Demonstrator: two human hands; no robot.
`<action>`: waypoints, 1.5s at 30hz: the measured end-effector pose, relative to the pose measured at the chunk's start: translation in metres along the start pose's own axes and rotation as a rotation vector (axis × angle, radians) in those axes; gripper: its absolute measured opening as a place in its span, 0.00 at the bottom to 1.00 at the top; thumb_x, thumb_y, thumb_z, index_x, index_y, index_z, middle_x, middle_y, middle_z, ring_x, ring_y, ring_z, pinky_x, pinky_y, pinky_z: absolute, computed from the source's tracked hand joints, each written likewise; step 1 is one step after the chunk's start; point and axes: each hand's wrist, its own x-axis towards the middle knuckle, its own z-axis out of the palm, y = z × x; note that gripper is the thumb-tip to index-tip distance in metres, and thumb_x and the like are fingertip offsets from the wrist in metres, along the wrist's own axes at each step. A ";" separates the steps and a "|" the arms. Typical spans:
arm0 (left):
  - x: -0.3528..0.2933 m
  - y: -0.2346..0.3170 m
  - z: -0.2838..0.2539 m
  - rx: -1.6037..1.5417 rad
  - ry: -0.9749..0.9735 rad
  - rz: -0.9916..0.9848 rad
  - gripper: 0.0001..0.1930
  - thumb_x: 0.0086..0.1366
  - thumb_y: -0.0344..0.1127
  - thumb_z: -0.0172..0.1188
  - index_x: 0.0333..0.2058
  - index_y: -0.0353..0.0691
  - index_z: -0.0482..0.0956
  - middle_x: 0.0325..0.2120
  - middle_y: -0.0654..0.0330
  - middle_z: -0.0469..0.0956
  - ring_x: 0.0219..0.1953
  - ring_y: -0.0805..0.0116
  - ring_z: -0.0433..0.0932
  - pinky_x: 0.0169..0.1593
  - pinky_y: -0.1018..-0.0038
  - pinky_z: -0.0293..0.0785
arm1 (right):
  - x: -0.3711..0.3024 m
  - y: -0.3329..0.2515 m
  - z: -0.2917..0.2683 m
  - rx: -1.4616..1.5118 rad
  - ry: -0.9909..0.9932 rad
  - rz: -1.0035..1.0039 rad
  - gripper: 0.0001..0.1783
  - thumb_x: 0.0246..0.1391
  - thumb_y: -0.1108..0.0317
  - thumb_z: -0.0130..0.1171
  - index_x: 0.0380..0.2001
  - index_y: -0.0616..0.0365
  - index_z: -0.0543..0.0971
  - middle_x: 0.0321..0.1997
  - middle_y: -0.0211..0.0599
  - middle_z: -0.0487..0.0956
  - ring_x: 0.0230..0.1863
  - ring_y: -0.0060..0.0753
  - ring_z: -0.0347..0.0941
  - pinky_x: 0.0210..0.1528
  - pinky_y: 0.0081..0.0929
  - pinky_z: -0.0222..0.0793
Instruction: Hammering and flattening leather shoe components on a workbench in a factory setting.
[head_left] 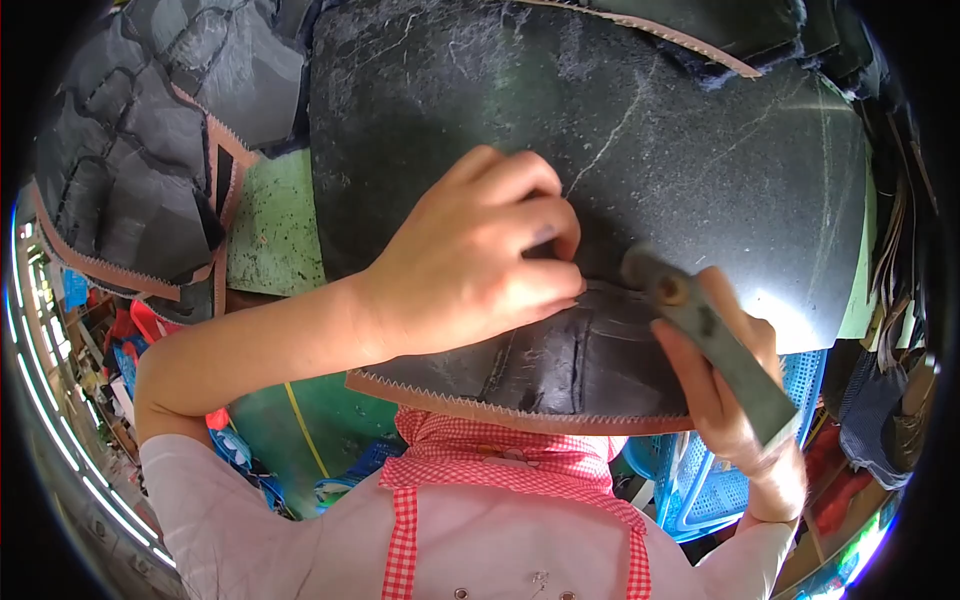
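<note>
Black panel (540,365), creased, shiny, brown zigzag-cut edging (520,416); left grip (475,250) pinching far edge; right grip (708,402) wrapped round hammer (732,360).

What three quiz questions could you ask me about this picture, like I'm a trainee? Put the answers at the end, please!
1. Which of the person's hands grips the hammer with the long grey metal head?
2. Pick one: what pattern is on the red-and-white cloth apron?
A. stripes
B. checks
C. stars
3. Fill the gap: the narrow brown strip along the near edge of the dark, leather-like piece has a ____ border.

Key:
1. The right hand.
2. B.
3. Zigzag.
</note>
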 end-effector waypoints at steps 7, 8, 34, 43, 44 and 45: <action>-0.001 0.005 -0.004 0.140 0.021 -0.034 0.15 0.47 0.39 0.75 0.37 0.52 0.88 0.34 0.70 0.78 0.43 0.64 0.75 0.45 0.65 0.68 | -0.004 0.004 0.010 -0.286 -0.084 -0.093 0.08 0.64 0.75 0.59 0.44 0.64 0.74 0.26 0.47 0.77 0.24 0.49 0.79 0.26 0.37 0.70; -0.001 0.003 -0.005 0.122 0.025 -0.169 0.14 0.48 0.39 0.75 0.36 0.53 0.88 0.34 0.70 0.78 0.44 0.64 0.74 0.46 0.65 0.68 | -0.003 0.004 0.009 -0.191 -0.049 -0.090 0.08 0.63 0.75 0.59 0.44 0.64 0.74 0.28 0.47 0.77 0.24 0.46 0.79 0.26 0.36 0.70; -0.010 -0.012 -0.016 -0.111 -0.098 -0.118 0.08 0.47 0.38 0.73 0.29 0.55 0.86 0.36 0.72 0.76 0.43 0.65 0.74 0.46 0.65 0.68 | 0.017 -0.024 0.004 -0.136 -0.046 -0.046 0.07 0.64 0.77 0.56 0.45 0.62 0.74 0.30 0.49 0.78 0.29 0.49 0.82 0.28 0.35 0.71; -0.016 -0.016 -0.024 0.023 -0.057 0.006 0.10 0.45 0.37 0.73 0.29 0.53 0.86 0.37 0.70 0.78 0.45 0.62 0.74 0.49 0.63 0.69 | 0.024 -0.025 0.004 -0.314 -0.071 -0.080 0.11 0.64 0.77 0.57 0.49 0.61 0.74 0.28 0.49 0.78 0.27 0.45 0.81 0.28 0.33 0.71; -0.018 -0.013 -0.025 0.160 -0.076 0.137 0.11 0.44 0.38 0.74 0.30 0.53 0.86 0.38 0.70 0.78 0.45 0.62 0.74 0.49 0.63 0.68 | 0.024 -0.025 0.007 -0.311 -0.078 -0.081 0.11 0.64 0.77 0.57 0.49 0.61 0.74 0.28 0.49 0.78 0.27 0.45 0.81 0.28 0.33 0.71; -0.021 -0.013 -0.020 0.217 -0.029 0.184 0.12 0.44 0.39 0.75 0.30 0.54 0.86 0.38 0.70 0.77 0.46 0.61 0.74 0.49 0.63 0.68 | 0.023 -0.026 0.013 -0.263 -0.101 -0.089 0.10 0.64 0.77 0.57 0.48 0.62 0.74 0.28 0.48 0.78 0.26 0.44 0.80 0.28 0.33 0.71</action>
